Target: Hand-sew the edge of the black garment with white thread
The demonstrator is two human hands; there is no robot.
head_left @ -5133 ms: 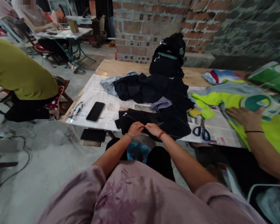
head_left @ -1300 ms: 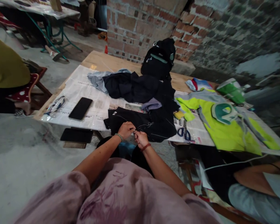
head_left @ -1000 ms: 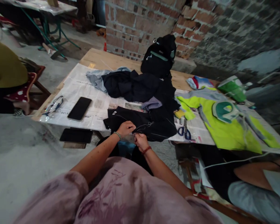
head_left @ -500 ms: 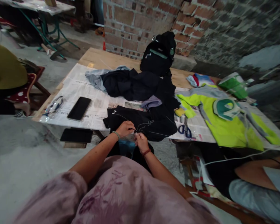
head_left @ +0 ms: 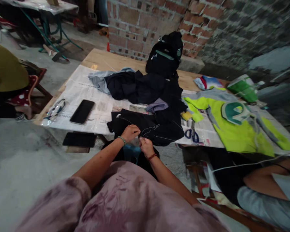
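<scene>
A black garment (head_left: 154, 127) with small white stripes and a loose pale thread (head_left: 151, 129) lies at the table's front edge. At that near edge, my left hand (head_left: 130, 133) is closed, its fingertips pinching the dark cloth. My right hand (head_left: 147, 147) sits just beside it, fingers and thumb pressed together on the same edge. Anything as fine as a needle between the fingertips is too small to make out. Behind lie a dark navy cloth pile (head_left: 137, 85) and a mauve cloth piece (head_left: 158, 105).
Newspaper (head_left: 101, 111) covers the table. On it are a phone (head_left: 82, 111), glasses (head_left: 56, 109), scissors (head_left: 191, 133) and a neon-yellow garment (head_left: 232, 129) under a green iron (head_left: 235, 112). A black backpack (head_left: 163, 58) stands behind. Another person's arm (head_left: 268, 180) is at right; a second phone (head_left: 79, 140) lies below the edge.
My hands stay at the garment's edge, with only a slight shift of the fingers. The whole view has moved very little.
</scene>
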